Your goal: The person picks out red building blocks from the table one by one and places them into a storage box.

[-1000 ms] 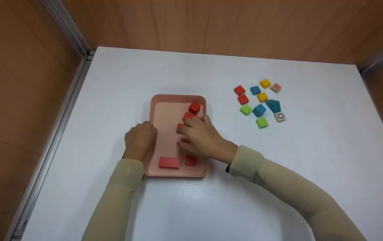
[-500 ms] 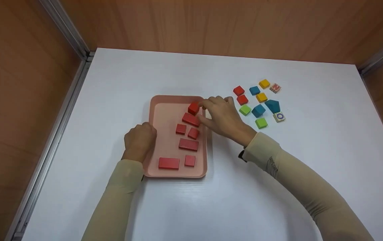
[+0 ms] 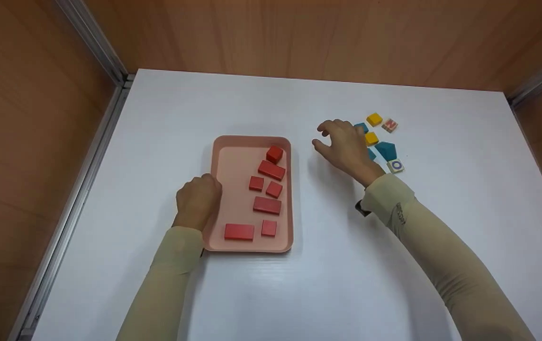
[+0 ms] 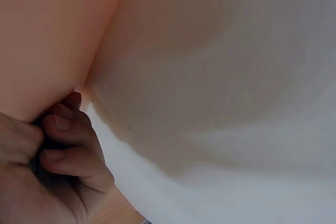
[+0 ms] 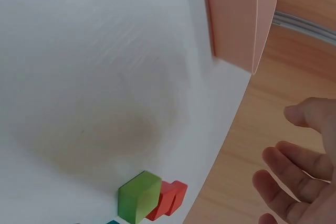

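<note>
A pink tray (image 3: 235, 189) lies on the white table with several red blocks in it, among them a red cube (image 3: 275, 154) at its far right corner and a long red block (image 3: 239, 232) near its front. At the tray's left rim my left hand (image 3: 198, 199) grips the edge with curled fingers (image 4: 73, 163). My right hand (image 3: 347, 147) hovers between the tray and the loose blocks, thumb and fingers spread with nothing between them. Beneath it the right wrist view shows a green block (image 5: 139, 198) and two red blocks (image 5: 170, 200), which the hand hides in the head view.
Right of the right hand lie yellow blocks (image 3: 374, 119), teal blocks (image 3: 386, 151) and two lettered blocks (image 3: 395, 166). Wooden panels (image 3: 299, 42) stand behind and beside the white table (image 3: 261, 293), with a metal rail along the left.
My right hand has left the blocks in the tray and moved right, over the loose blocks. My left hand has stayed at the tray's left rim.
</note>
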{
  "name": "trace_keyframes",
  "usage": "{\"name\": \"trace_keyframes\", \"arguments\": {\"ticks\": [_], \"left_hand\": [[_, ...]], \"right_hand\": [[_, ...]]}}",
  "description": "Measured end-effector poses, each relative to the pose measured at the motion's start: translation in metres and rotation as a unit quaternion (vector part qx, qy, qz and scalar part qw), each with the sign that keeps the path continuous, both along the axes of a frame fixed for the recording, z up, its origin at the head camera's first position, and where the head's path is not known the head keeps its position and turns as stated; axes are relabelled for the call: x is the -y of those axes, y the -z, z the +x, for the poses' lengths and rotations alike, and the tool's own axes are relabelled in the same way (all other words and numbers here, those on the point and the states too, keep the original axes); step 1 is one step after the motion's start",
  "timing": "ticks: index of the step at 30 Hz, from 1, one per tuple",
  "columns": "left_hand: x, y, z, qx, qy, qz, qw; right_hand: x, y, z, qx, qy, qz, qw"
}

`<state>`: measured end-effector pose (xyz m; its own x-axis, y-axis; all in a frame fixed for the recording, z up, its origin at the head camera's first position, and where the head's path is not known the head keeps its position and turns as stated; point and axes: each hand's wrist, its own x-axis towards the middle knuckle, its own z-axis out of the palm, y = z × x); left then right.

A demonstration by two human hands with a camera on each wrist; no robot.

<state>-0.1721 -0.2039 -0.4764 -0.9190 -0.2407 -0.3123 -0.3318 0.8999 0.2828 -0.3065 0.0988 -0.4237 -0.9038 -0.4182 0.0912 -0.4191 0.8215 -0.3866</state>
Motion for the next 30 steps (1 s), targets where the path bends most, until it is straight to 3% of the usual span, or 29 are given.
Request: {"name": "trace_keyframes", "arguments": {"ticks": [13, 23, 30], "left_hand": [[-0.002, -0.001, -0.001, 0.010, 0.016, -0.008, 0.9998], [-0.001, -0.003, 0.004, 0.019, 0.001, 0.005, 0.9998], [0.000, -0.005, 0.006, 0.014, 0.045, -0.034, 0.9983]], "right_hand": [[-0.039, 0.015, -0.032, 0.055, 0.089, -0.005, 0.995], [-0.052, 0.038, -0.037, 0.062, 0.096, 0.038, 0.993], [-0.050, 0.042, -0.038, 0.081, 0.111, 0.068, 0.988]]}}
